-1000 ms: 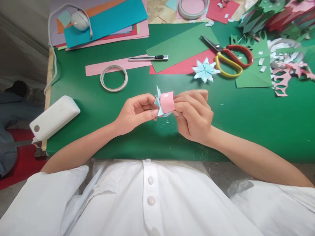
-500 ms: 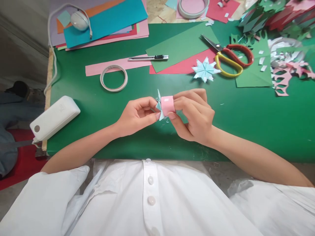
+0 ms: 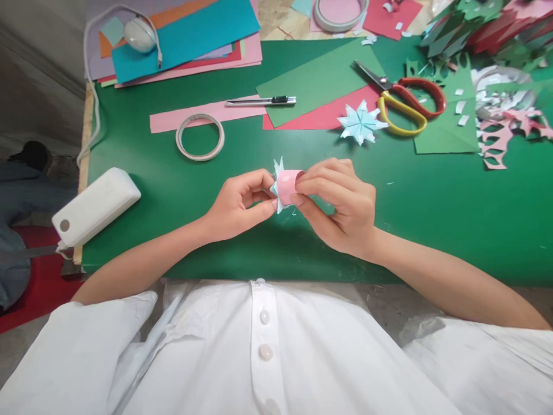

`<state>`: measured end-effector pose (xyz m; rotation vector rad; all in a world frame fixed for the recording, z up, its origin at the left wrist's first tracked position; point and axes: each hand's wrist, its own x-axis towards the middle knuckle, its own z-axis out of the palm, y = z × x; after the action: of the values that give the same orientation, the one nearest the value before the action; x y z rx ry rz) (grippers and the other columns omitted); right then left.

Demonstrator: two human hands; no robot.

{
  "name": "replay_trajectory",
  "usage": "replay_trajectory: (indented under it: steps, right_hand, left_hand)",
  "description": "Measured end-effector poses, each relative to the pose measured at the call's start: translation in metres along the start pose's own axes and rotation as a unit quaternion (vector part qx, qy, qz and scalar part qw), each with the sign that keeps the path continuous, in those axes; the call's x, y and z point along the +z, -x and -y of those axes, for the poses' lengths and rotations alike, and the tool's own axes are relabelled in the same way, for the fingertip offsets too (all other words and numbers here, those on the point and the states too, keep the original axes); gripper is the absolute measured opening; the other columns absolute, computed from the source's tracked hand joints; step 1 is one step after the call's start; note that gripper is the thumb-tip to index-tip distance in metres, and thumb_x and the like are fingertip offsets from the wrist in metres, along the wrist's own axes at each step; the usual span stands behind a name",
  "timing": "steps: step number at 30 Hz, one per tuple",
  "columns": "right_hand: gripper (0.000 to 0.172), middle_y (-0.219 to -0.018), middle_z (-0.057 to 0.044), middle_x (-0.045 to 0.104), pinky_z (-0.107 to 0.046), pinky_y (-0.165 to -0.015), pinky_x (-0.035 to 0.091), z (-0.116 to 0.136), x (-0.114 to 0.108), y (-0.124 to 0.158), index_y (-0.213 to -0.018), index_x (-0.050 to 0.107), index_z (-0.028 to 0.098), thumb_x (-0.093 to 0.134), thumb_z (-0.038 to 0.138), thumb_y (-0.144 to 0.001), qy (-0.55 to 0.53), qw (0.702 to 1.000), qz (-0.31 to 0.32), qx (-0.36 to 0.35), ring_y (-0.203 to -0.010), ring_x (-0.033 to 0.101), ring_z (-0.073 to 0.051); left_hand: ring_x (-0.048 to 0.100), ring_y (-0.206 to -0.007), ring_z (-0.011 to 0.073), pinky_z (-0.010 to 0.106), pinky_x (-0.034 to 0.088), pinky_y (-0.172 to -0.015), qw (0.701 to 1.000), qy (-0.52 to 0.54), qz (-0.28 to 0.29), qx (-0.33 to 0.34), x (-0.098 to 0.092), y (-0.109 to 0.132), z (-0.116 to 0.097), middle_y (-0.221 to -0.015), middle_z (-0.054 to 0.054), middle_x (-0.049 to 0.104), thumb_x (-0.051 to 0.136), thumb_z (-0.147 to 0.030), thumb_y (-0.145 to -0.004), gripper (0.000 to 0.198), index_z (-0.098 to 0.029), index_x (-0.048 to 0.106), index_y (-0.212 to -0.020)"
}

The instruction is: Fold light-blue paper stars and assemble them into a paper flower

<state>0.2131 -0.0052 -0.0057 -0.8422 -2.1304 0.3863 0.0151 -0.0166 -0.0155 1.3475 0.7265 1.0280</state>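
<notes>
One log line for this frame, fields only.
left hand: pinches blue paper star | right hand: pinches pink paper loop | both over green table

On the table (image 3: 432,219), the paper loop (image 3: 286,183) sits at the centre between the left hand (image 3: 235,202) at 9 o'clock and the right hand (image 3: 341,204) at 3. From it, the tape ring (image 3: 200,157) lies at 10, the knife (image 3: 261,101) at 12, the star (image 3: 360,122) at 1, the scissors (image 3: 391,92) at 2, the box (image 3: 93,204) far at 9.
</notes>
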Motion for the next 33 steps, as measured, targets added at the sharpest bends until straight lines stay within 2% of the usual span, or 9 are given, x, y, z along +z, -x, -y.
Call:
replay_trajectory:
  steps: [9, 20, 26, 30, 33]
  right_hand:
    - [0.018, -0.073, -0.001, 0.064, -0.033, -0.075, 0.042, -0.0007, -0.0016, -0.0006, -0.081, 0.059, 0.021, 0.053, 0.025, -0.097, -0.006, 1.000, -0.003, -0.018, -0.077, 0.063, -0.016]
    - [0.019, -0.076, -0.002, 0.067, -0.035, -0.074, 0.044, -0.0020, -0.0025, -0.0001, -0.084, 0.061, 0.021, 0.049, 0.025, -0.099, 0.014, 0.999, 0.035, -0.008, -0.079, 0.065, -0.018]
    - [0.018, -0.078, -0.004, 0.066, -0.036, -0.073, 0.043, -0.0008, -0.0033, -0.0002, -0.087, 0.060, 0.020, 0.049, 0.027, -0.098, 0.007, 0.999, 0.030, -0.039, -0.080, 0.063, -0.019]
    - [0.014, -0.074, -0.002, 0.064, -0.034, -0.072, 0.043, -0.0010, 0.0013, 0.0003, -0.083, 0.059, 0.021, 0.058, 0.029, -0.094, 0.025, 0.999, 0.009, -0.020, -0.077, 0.062, -0.018]
    - [0.013, -0.071, 0.000, 0.063, -0.034, -0.070, 0.043, -0.0016, 0.0023, -0.0007, -0.080, 0.058, 0.022, 0.059, 0.027, -0.093, 0.017, 1.000, 0.015, 0.004, -0.073, 0.062, -0.017]
  left_hand:
    - [0.060, -0.074, 0.0091, 0.021, 0.054, -0.070, 1.000, 0.011, 0.016, 0.013, -0.0022, -0.0001, 0.0010, -0.080, 0.000, 0.060, 0.071, -0.026, -0.086, 0.012, -0.017, 0.064, -0.083]
    - [0.057, -0.065, 0.0073, 0.019, 0.052, -0.060, 0.999, -0.031, -0.020, -0.013, 0.0011, -0.0005, -0.0027, -0.072, -0.001, 0.057, 0.075, -0.037, -0.083, 0.027, -0.016, 0.060, -0.075]
    - [0.055, -0.064, 0.0068, 0.019, 0.050, -0.059, 0.998, -0.028, -0.046, -0.034, 0.0034, -0.0007, -0.0031, -0.071, -0.002, 0.056, 0.078, -0.038, -0.079, 0.031, -0.016, 0.058, -0.073]
    - [0.056, -0.067, 0.0074, 0.019, 0.052, -0.062, 0.997, -0.031, -0.055, -0.049, 0.0033, -0.0002, -0.0032, -0.072, -0.001, 0.058, 0.076, -0.039, -0.081, 0.030, -0.016, 0.058, -0.075]
    - [0.057, -0.068, 0.0078, 0.019, 0.052, -0.063, 0.998, -0.018, -0.035, -0.042, 0.0014, -0.0003, -0.0034, -0.075, 0.000, 0.059, 0.075, -0.038, -0.083, 0.026, -0.016, 0.061, -0.078]
